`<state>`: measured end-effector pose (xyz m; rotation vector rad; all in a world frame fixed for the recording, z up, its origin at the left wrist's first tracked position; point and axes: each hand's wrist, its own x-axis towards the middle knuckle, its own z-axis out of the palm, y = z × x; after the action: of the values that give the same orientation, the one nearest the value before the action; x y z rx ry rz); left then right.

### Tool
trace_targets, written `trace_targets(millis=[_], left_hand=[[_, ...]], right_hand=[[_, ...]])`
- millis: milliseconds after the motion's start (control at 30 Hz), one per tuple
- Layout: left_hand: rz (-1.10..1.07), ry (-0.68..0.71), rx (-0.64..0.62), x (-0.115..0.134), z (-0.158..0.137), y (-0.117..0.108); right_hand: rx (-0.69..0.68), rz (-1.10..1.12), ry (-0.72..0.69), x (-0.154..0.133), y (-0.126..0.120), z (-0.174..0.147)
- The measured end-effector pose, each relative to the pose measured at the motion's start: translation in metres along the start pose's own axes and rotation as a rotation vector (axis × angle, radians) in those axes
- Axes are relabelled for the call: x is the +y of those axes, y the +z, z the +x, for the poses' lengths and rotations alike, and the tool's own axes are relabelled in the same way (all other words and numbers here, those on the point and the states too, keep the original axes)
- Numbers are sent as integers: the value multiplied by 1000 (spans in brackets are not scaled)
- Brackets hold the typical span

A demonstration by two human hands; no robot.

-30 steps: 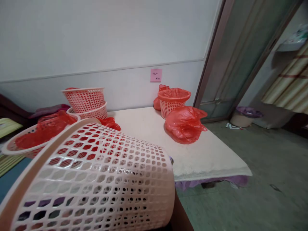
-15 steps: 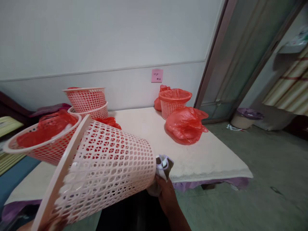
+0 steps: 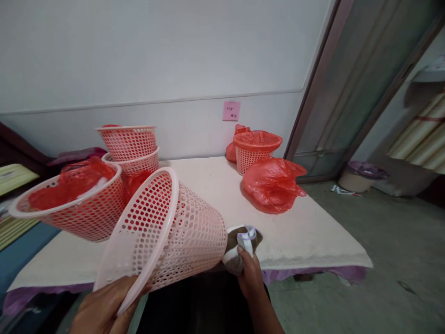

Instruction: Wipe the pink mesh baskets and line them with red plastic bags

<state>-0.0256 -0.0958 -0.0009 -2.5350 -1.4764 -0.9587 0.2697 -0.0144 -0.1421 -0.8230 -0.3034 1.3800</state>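
Note:
A pink perforated plastic basket (image 3: 198, 232) is tilted on its side in front of me, its open mouth facing left. My left hand (image 3: 107, 301) is closed around the lower rim of this basket. At its base on the right, my right hand (image 3: 248, 269) grips a brown and white cloth (image 3: 232, 250) with a purple edge. The cloth lies against or very near the basket's bottom; exact contact is hard to tell. Beside it on the left stands another pink basket (image 3: 79, 218) with a red plastic bag (image 3: 81, 181) inside.
Two stacked pink baskets (image 3: 130, 144) stand at the back left of the table (image 3: 205, 178). On the right are a red-lined basket (image 3: 246, 157) and a filled red bag (image 3: 273, 185). A pink note (image 3: 231, 111) is on the wall. A bin (image 3: 358, 178) stands on the floor.
The basket has turned so that its open mouth now shows, and its rim has moved right. My left hand has come further into view. The cloth in my right hand has shifted slightly right.

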Motion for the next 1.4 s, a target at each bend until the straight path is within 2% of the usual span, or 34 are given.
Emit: trace_targets(millis=[133, 300, 500, 667, 900, 1067, 1233, 1400], left_hand=[[79, 105, 4, 2, 14, 6], [61, 165, 73, 11, 26, 9], [-15, 192, 16, 17, 32, 13], [-22, 252, 40, 20, 39, 19], [18, 312, 22, 25, 59, 34], [85, 382, 26, 29, 83, 46], [237, 427, -17, 29, 120, 58], [280, 487, -40, 29, 155, 75]], right_hand=[[75, 63, 23, -4, -3, 5], [92, -6, -31, 1, -5, 7], [164, -15, -100, -3, -3, 4], [245, 16, -168, -7, -7, 2], [256, 73, -174, -17, -15, -1], [233, 90, -141, -21, -16, -3], [225, 92, -127, -20, -19, -2], [208, 45, -139, -17, -23, -1]])
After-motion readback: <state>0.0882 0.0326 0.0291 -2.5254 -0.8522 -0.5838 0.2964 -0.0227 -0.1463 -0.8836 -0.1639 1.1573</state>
